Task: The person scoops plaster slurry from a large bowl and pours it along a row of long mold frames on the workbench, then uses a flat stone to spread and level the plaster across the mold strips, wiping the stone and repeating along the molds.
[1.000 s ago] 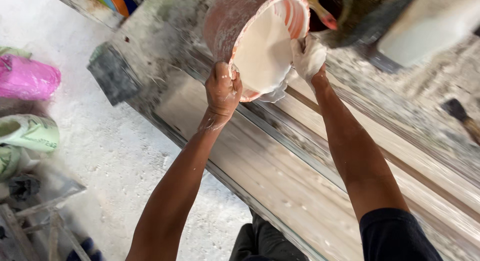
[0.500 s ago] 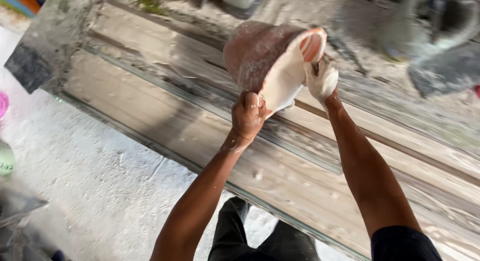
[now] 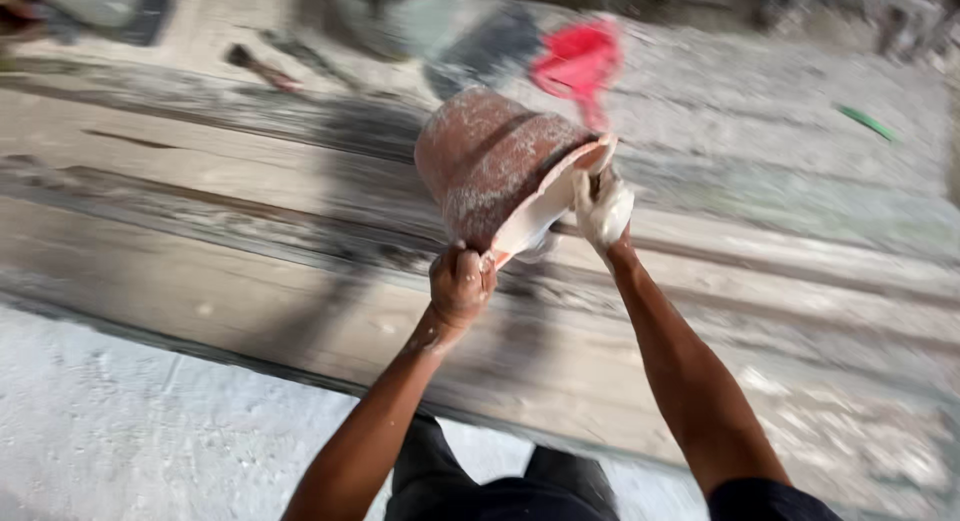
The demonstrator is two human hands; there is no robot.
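Tipped further, bucket (image 3: 495,166) rim between both hands' fingers (image 3: 462,271).

One reddish-brown bucket (image 3: 495,166), tilted over the desk (image 3: 250,281). Two hands on it: the left hand (image 3: 460,286) and the right hand (image 3: 603,209). Beyond the bucket, one red object (image 3: 580,61) and one green stick (image 3: 866,122).

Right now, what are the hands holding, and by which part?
Both hold a tilted reddish bucket by its rim: left hand at the lower edge, plaster-coated right hand at the upper edge.
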